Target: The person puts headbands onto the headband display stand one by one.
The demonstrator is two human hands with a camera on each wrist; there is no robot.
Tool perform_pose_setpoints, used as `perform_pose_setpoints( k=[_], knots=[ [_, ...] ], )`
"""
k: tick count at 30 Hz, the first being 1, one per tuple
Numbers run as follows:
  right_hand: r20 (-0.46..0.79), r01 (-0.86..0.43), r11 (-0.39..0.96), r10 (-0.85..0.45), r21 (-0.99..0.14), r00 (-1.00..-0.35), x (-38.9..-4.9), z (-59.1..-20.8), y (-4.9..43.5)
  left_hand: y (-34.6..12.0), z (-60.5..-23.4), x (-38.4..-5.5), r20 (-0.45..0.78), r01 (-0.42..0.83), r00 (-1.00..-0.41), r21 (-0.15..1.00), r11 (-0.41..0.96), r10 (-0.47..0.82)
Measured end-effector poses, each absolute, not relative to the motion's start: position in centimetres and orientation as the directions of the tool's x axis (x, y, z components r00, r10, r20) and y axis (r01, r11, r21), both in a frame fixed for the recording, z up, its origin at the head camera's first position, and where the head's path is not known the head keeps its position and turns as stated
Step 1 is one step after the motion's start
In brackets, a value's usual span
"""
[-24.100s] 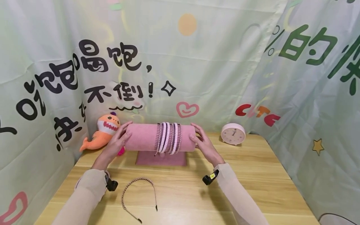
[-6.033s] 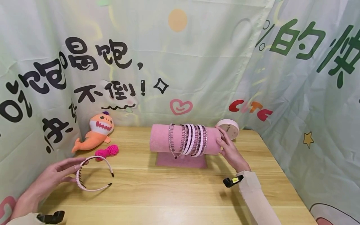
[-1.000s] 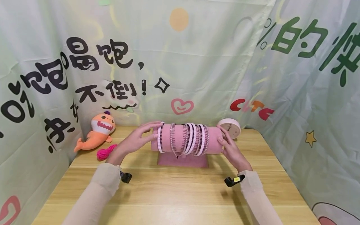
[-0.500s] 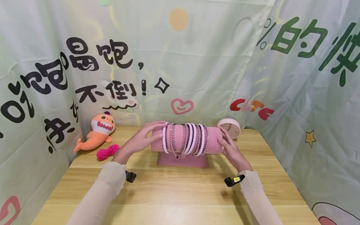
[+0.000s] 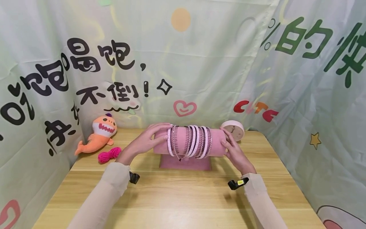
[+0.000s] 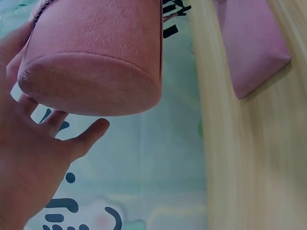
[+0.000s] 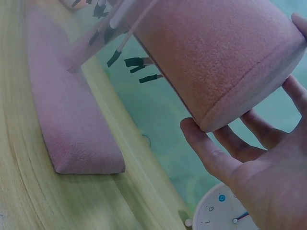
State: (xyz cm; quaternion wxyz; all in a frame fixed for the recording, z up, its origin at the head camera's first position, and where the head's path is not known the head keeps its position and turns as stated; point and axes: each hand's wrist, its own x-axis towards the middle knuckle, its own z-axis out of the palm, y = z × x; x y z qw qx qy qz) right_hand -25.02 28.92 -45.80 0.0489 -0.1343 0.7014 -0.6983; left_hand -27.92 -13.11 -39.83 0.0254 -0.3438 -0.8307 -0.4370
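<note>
A pink plush headband stand (image 5: 161,147) stands on the table, its padded roll lying crosswise above a flat base (image 5: 186,164). Several white and dark toothed headbands (image 5: 198,142) hang round the roll. My left hand (image 5: 143,140) has its thumb and fingers reaching over the roll's left part, touching the leftmost white headband (image 5: 170,149). In the left wrist view, the fingers spread round the roll's end (image 6: 91,86), with the lowest finger apart from it. My right hand (image 5: 238,156) holds the roll's right end, thumb in front and fingers behind; the right wrist view shows curved fingers (image 7: 206,148) at its edge.
An orange plush shark (image 5: 100,133) sits at the back left. Before it lies a bundle of bright pink yarn (image 5: 109,155). A round clock (image 5: 235,130) stands behind my right hand. Printed cloth (image 5: 211,63) hangs round the wooden table (image 5: 183,197).
My left hand has slid the white headband right along the roll, next to a darker one. Six seconds ago it held that headband over the table's left side. My right hand stays put.
</note>
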Motion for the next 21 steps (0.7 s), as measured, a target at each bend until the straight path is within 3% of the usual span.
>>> perform_pose_setpoints(
  k=[15, 21],
  knots=[
    [0.107, -0.118, 0.024, -0.271, -0.993, -0.957, -25.1, -45.2, 29.1, -13.0, -39.7, -28.2, 0.323, 0.567, -0.777, 0.732, 0.378, 0.54],
    [0.116, -0.14, 0.068, -0.284, -0.988, -0.952, -25.1, -44.5, 30.1, -14.4, -39.9, -28.3, 0.287, 0.497, -0.819, 0.788, 0.363, 0.497]
  ],
)
